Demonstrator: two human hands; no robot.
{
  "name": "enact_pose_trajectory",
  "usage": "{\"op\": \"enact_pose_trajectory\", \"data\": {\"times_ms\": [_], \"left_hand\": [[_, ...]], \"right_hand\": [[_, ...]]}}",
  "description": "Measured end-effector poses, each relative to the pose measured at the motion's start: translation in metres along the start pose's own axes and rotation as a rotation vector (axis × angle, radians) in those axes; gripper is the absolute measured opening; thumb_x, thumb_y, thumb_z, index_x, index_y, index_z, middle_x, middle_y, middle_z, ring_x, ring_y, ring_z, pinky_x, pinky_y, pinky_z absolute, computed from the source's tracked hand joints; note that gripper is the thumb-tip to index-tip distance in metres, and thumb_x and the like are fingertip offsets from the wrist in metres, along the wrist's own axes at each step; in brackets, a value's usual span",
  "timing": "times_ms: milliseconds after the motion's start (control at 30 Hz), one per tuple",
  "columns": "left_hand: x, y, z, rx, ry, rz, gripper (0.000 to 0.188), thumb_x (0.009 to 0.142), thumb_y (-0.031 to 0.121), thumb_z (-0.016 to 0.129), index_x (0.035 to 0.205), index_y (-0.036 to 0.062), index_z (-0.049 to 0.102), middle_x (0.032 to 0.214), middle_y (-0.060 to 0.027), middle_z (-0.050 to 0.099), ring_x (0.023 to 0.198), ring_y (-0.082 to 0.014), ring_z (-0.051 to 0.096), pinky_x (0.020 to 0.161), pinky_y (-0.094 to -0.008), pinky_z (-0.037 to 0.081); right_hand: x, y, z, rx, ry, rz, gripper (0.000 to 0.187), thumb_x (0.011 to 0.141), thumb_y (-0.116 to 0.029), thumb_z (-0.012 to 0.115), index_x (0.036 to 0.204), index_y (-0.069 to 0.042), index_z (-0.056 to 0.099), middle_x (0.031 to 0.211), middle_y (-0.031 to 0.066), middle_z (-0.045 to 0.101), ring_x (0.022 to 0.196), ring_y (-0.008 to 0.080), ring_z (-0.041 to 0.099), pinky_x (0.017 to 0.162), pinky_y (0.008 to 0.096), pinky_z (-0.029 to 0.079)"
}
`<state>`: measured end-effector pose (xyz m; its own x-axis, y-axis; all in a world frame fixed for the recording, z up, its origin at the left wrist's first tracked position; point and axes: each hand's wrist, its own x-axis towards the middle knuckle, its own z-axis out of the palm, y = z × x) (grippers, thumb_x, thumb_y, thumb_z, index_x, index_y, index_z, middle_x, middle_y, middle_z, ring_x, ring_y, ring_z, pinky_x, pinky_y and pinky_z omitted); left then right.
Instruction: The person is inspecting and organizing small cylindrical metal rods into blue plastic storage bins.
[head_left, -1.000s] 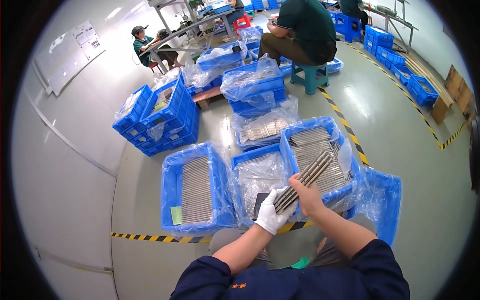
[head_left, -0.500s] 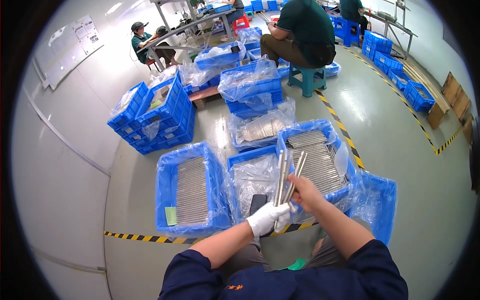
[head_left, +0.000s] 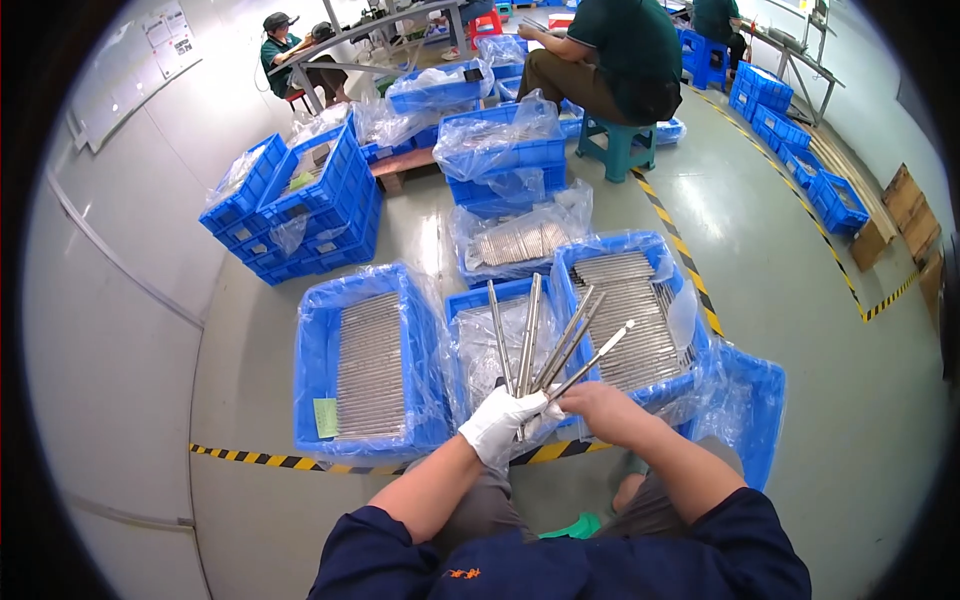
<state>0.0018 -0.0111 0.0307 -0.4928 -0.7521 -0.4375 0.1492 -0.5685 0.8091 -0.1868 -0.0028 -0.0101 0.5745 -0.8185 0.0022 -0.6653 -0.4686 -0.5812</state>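
Observation:
My left hand, in a white glove, is closed around the lower ends of several slim metal rods, which fan out upward. My bare right hand is closed beside it, on the lower end of a rod that leans far right and has a narrowed, pale tip. Behind the bundle is a plastic-lined blue bin. Rows of similar rods lie in the blue bin on the left, and more rods fill the one on the right. The right fingertips are partly hidden.
An empty-looking lined bin stands at right. Farther off are another bin of metal parts, stacked blue bins and a person on a green stool. Yellow-black tape crosses the floor near my feet.
The rods have spread from a tight bundle into a wide fan. My right hand has moved down to their lower ends, and both hands sit slightly lower. The view has shifted slightly.

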Motion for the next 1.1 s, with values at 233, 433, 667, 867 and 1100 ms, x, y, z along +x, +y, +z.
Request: {"op": "enact_pose_trajectory", "data": {"times_ms": [233, 433, 667, 867, 1100], "left_hand": [[0.003, -0.004, -0.014, -0.036, -0.006, 0.047, 0.028, 0.079, 0.021, 0.061, 0.101, 0.0038, 0.058, 0.071, -0.0056, 0.061, 0.042, -0.0037, 0.039, 0.037, -0.0175, 0.028], [0.003, 0.001, -0.004, -0.001, 0.027, 0.040, 0.016, 0.078, 0.015, 0.058, 0.085, 0.0006, 0.056, 0.066, -0.0059, 0.057, 0.041, -0.0067, 0.041, 0.037, -0.0189, 0.031], [0.000, -0.001, 0.002, -0.026, 0.029, 0.016, 0.019, 0.078, 0.018, 0.060, 0.083, 0.0003, 0.058, 0.062, -0.0043, 0.055, 0.042, -0.0062, 0.042, 0.037, -0.0189, 0.030], [-0.003, -0.008, 0.014, -0.020, 0.053, 0.017, 0.024, 0.079, 0.022, 0.059, 0.073, -0.0007, 0.059, 0.051, -0.0020, 0.050, 0.038, -0.0068, 0.039, 0.037, -0.0197, 0.027], [0.003, -0.002, -0.009, 0.058, 0.078, -0.034, 0.024, 0.082, 0.024, 0.055, 0.079, 0.0002, 0.058, 0.058, -0.0048, 0.056, 0.039, -0.0057, 0.039, 0.035, -0.0198, 0.027]], "right_hand": [[0.007, 0.011, -0.050, 0.753, 0.381, 0.373, 0.029, 0.082, -0.009, 0.048, 0.111, -0.005, 0.051, 0.092, 0.0114, 0.061, 0.070, 0.0201, 0.060, 0.068, 0.0296, 0.048], [0.000, 0.013, -0.076, 1.505, 0.590, 0.149, 0.032, 0.088, -0.008, 0.041, 0.119, 0.001, 0.042, 0.111, 0.0132, 0.052, 0.095, 0.0220, 0.056, 0.082, 0.0312, 0.046], [-0.003, -0.002, -0.065, 1.051, 0.718, 0.152, 0.030, 0.088, -0.004, 0.042, 0.117, 0.003, 0.045, 0.109, 0.0124, 0.053, 0.098, 0.0207, 0.055, 0.083, 0.0280, 0.044], [0.003, -0.011, -0.051, 0.513, 0.923, 0.139, 0.028, 0.087, -0.002, 0.044, 0.114, 0.003, 0.048, 0.108, 0.0114, 0.053, 0.095, 0.0189, 0.056, 0.081, 0.0260, 0.044], [-0.007, -0.005, -0.076, 0.993, 0.541, 0.189, 0.033, 0.081, 0.002, 0.050, 0.115, -0.001, 0.050, 0.106, 0.0064, 0.056, 0.095, 0.0120, 0.055, 0.078, 0.0212, 0.044]]}}
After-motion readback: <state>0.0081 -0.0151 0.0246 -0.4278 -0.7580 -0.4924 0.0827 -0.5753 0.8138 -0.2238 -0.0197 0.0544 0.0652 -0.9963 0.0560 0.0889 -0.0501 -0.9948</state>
